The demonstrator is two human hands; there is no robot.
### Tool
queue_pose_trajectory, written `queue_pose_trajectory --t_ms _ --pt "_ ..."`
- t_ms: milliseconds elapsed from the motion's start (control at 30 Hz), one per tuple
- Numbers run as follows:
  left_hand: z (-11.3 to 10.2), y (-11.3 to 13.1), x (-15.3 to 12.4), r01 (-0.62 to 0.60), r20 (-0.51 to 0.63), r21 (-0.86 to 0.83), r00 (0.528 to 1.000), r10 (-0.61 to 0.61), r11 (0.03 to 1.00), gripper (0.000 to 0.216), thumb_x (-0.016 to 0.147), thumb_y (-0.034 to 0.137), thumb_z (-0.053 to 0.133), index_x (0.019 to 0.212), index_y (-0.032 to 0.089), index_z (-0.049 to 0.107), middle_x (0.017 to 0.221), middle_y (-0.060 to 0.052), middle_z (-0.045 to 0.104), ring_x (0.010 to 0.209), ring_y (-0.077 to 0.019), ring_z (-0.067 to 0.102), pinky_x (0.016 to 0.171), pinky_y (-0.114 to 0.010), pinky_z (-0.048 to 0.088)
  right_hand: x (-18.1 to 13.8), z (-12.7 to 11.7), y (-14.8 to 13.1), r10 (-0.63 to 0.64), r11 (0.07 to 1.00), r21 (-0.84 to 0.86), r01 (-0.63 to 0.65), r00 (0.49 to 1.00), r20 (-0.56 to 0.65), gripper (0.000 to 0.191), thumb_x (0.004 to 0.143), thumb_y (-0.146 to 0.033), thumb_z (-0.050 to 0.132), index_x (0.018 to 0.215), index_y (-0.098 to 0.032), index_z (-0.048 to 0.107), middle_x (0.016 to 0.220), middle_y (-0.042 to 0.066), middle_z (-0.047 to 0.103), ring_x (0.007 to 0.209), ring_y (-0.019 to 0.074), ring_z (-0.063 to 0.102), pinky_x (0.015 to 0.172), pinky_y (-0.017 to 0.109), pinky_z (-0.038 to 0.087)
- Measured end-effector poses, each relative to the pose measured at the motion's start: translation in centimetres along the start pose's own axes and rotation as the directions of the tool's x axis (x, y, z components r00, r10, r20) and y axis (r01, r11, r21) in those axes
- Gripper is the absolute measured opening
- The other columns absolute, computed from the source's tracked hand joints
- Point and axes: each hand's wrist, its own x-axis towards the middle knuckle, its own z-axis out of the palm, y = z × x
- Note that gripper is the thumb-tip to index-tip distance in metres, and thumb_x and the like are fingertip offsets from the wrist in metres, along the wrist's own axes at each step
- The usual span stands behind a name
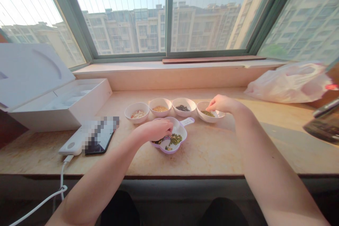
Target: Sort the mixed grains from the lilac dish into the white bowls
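Observation:
My left hand [160, 129] is over a white, purple-rimmed dish [171, 151] with a short handle, its fingers closed and pointing down among the contents. Green mung beans [176, 139] lie in this dish, along with darker and paler pieces partly hidden by the hand. My right hand [220, 103] reaches into the rightmost white bowl [209, 118], fingertips pinched at more mung beans [207, 113]. What either pinch holds is too small to make out. Three other white bowls stand to the left, with dark beans [182, 108], yellowish grains [160, 108] and pale, flat pieces [138, 114].
An open white box [79, 102] stands on the left of the stone counter [201, 162]. Near it lie a phone [99, 145] and a white power bank [71, 144] with a cable [62, 180]. A plastic bag [288, 83] sits at the back right, below the windows.

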Motion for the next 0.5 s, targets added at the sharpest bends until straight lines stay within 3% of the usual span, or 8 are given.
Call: queue_pose_trajectory --t_ms 233,333,400,500 --pt "-1.1 0.8 0.0 0.076 -0.088 -0.044 0.993 -0.080 0.996 0.025 0.096 0.023 0.047 0.072 0.025 0.048 0.069 -0.001 0.054 0.062 -0.0165 0.046 0.061 -0.030 0.036 -0.5 -0.1 -0.4 0.063 0.997 -0.040 -0.065 0.997 -0.042 0.038 0.074 -0.050 0.077 0.053 -0.020 0.065 0.058 0.006 0.062 0.053 0.0173 0.053 0.053 0.032 0.037" --pt "-1.7 2.0 0.0 0.154 -0.090 -0.349 0.976 -0.197 0.924 0.029 0.101 0.033 0.046 0.073 0.024 0.047 0.068 0.001 0.049 0.061 -0.0150 0.043 0.059 -0.030 0.035 -1.0 0.1 -0.9 0.005 1.000 -0.006 -0.006 0.986 -0.165 0.042 0.077 -0.057 0.075 0.058 -0.021 0.068 0.053 0.004 0.056 0.054 0.0182 0.051 0.055 0.032 0.037" --pt "-1.9 2.6 0.0 0.172 -0.064 -0.458 0.972 -0.226 0.872 0.035 0.103 0.039 0.042 0.072 0.023 0.045 0.066 0.002 0.046 0.060 -0.0137 0.042 0.059 -0.028 0.036 -1.4 0.3 -1.7 -0.058 0.997 0.042 0.071 0.966 -0.253 0.042 0.081 -0.059 0.070 0.063 -0.020 0.070 0.054 0.003 0.056 0.056 0.0184 0.051 0.057 0.032 0.036" --pt "-2.2 3.3 0.1 0.187 -0.006 -0.684 0.965 -0.262 0.705 0.037 0.100 0.046 0.048 0.074 0.020 0.050 0.070 0.001 0.049 0.062 -0.0124 0.043 0.057 -0.027 0.037 -2.2 1.1 -3.5 -0.196 0.955 0.145 0.260 0.914 -0.355 0.042 0.086 -0.057 0.064 0.071 -0.019 0.073 0.063 0.003 0.063 0.064 0.0191 0.054 0.061 0.031 0.037"
